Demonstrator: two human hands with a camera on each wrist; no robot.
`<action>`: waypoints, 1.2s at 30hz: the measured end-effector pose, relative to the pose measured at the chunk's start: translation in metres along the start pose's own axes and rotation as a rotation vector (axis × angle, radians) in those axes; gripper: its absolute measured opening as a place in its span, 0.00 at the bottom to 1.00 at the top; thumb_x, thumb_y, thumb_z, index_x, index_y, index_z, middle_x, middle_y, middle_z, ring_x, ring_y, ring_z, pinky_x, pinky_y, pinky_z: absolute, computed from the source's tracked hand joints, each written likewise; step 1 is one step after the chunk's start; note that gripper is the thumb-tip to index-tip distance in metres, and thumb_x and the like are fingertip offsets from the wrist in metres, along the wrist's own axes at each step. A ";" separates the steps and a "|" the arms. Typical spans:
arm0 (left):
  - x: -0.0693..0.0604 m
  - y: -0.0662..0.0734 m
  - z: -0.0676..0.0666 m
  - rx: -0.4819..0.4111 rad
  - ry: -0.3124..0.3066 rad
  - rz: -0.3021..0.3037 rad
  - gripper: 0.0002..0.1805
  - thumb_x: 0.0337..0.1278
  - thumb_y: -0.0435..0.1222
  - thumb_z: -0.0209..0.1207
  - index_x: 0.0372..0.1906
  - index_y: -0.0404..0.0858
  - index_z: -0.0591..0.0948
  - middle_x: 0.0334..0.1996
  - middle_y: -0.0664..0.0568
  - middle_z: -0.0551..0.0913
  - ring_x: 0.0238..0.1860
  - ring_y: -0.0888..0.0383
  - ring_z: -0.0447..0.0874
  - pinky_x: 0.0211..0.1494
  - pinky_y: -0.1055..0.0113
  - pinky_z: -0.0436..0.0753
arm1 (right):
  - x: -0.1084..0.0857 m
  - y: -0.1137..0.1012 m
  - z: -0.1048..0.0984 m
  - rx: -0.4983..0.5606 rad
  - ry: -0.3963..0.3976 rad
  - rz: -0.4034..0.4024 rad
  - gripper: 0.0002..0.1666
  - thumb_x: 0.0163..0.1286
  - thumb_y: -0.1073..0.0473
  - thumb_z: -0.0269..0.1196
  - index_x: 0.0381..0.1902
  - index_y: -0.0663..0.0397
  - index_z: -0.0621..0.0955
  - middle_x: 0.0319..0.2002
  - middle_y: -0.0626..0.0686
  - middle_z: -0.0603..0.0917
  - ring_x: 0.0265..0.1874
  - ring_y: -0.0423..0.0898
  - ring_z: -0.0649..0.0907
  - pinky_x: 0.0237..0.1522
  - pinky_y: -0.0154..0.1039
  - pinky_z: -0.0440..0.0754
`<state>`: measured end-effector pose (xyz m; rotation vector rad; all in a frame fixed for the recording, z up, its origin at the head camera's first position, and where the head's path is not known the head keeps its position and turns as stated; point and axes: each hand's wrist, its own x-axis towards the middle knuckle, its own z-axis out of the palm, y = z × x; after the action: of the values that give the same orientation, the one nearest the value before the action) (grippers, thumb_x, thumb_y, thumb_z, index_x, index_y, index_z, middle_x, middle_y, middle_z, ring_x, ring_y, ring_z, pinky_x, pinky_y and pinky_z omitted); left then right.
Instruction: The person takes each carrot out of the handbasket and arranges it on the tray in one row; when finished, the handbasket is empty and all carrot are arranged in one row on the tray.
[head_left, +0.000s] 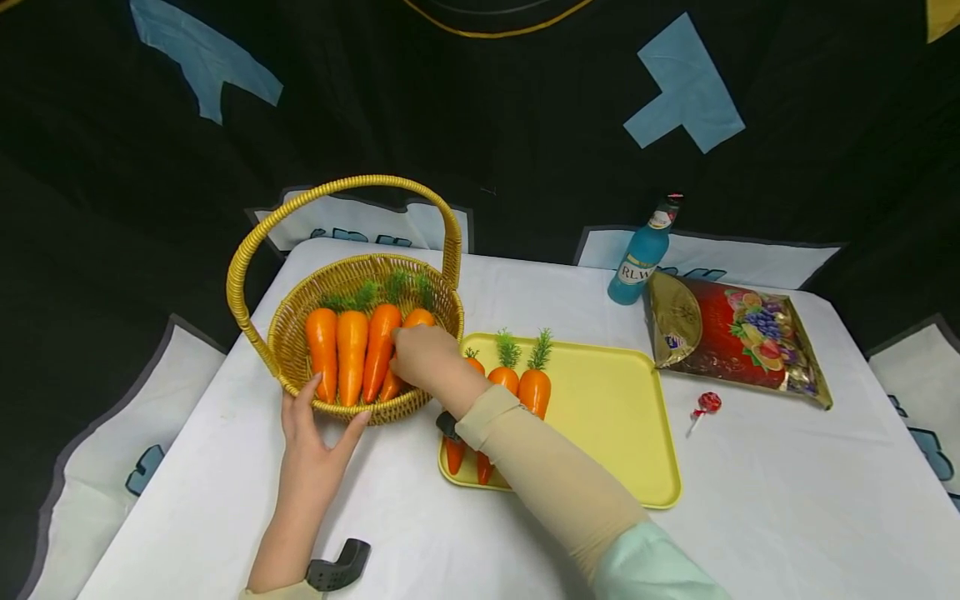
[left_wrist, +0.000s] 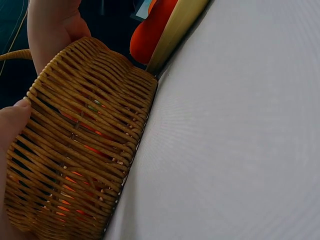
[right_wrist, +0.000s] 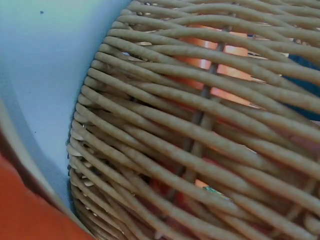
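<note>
Several orange carrots (head_left: 352, 354) with green tops lie side by side in a yellow wicker basket (head_left: 343, 269) with a tall handle. My right hand (head_left: 427, 358) reaches over the basket's right side and grips the rightmost carrot (head_left: 417, 317), covering its middle. My left hand (head_left: 315, 454) rests against the near rim, thumb and fingers spread wide. In the left wrist view, the thumb (left_wrist: 16, 120) presses the woven wall (left_wrist: 85, 125). More carrots (head_left: 535, 390) lie on a yellow tray (head_left: 611, 417), partly hidden under my right forearm. Basket weave (right_wrist: 200, 115) fills most of the right wrist view.
A blue bottle (head_left: 640, 258) stands at the back right of the white-covered table (head_left: 750, 517). Beside it lies a red and gold candy bag (head_left: 742, 333). A red lollipop (head_left: 707, 404) lies right of the tray. Dark patterned cloth (head_left: 480, 125) hangs behind.
</note>
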<state>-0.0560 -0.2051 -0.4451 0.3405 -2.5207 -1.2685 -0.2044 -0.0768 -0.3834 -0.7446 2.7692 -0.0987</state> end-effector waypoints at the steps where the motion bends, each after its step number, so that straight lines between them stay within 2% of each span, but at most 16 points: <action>1: 0.000 0.000 0.000 -0.001 0.002 0.004 0.46 0.57 0.43 0.66 0.74 0.48 0.52 0.75 0.44 0.38 0.71 0.38 0.49 0.60 0.33 0.61 | 0.001 -0.001 0.000 -0.006 -0.003 0.007 0.17 0.71 0.44 0.57 0.52 0.43 0.80 0.40 0.49 0.83 0.34 0.47 0.81 0.28 0.40 0.77; 8: 0.000 -0.001 0.000 -0.001 0.008 0.007 0.46 0.57 0.43 0.67 0.74 0.48 0.53 0.75 0.45 0.40 0.71 0.38 0.50 0.60 0.32 0.62 | 0.002 -0.004 0.002 -0.021 -0.013 0.039 0.19 0.72 0.41 0.55 0.52 0.42 0.80 0.40 0.48 0.84 0.34 0.46 0.82 0.27 0.41 0.78; 14: 0.000 -0.002 0.000 0.000 0.017 0.019 0.45 0.56 0.43 0.67 0.74 0.48 0.53 0.75 0.45 0.39 0.71 0.38 0.50 0.60 0.33 0.62 | 0.004 -0.002 0.004 0.000 0.020 0.028 0.11 0.70 0.44 0.58 0.41 0.42 0.81 0.35 0.46 0.83 0.30 0.44 0.79 0.26 0.38 0.76; 18: 0.000 -0.001 0.000 0.009 0.008 0.019 0.46 0.56 0.44 0.67 0.74 0.47 0.52 0.75 0.45 0.39 0.71 0.38 0.50 0.60 0.33 0.62 | 0.003 0.001 0.004 0.043 0.065 0.021 0.09 0.69 0.46 0.60 0.40 0.40 0.81 0.32 0.46 0.82 0.27 0.43 0.78 0.24 0.36 0.75; 22: 0.000 0.000 0.000 0.016 0.003 0.020 0.46 0.57 0.44 0.66 0.74 0.47 0.52 0.75 0.44 0.39 0.71 0.38 0.49 0.59 0.32 0.62 | 0.001 0.003 0.004 0.109 0.134 0.001 0.12 0.69 0.47 0.61 0.48 0.39 0.83 0.34 0.46 0.84 0.27 0.43 0.79 0.23 0.35 0.74; 26: 0.001 0.000 0.000 0.011 0.001 0.022 0.46 0.57 0.44 0.66 0.74 0.46 0.52 0.75 0.44 0.39 0.71 0.38 0.49 0.60 0.33 0.62 | -0.002 0.005 0.006 0.163 0.210 -0.032 0.19 0.69 0.49 0.61 0.58 0.37 0.80 0.43 0.48 0.85 0.32 0.45 0.82 0.27 0.35 0.75; 31: 0.001 0.000 -0.001 0.009 0.002 0.017 0.46 0.57 0.44 0.66 0.74 0.46 0.52 0.76 0.44 0.38 0.71 0.36 0.49 0.59 0.32 0.62 | -0.005 0.010 0.007 0.266 0.289 -0.118 0.21 0.68 0.51 0.62 0.59 0.37 0.79 0.45 0.49 0.84 0.36 0.45 0.80 0.32 0.35 0.76; 36: 0.001 0.000 0.000 0.001 -0.002 0.015 0.47 0.57 0.44 0.66 0.74 0.47 0.51 0.76 0.45 0.37 0.71 0.36 0.49 0.60 0.31 0.61 | -0.006 0.016 0.008 0.404 0.334 -0.183 0.22 0.69 0.52 0.62 0.60 0.37 0.79 0.53 0.50 0.81 0.45 0.48 0.81 0.47 0.40 0.78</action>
<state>-0.0565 -0.2054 -0.4448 0.3196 -2.5209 -1.2626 -0.2049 -0.0597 -0.3920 -0.9335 2.8264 -0.8625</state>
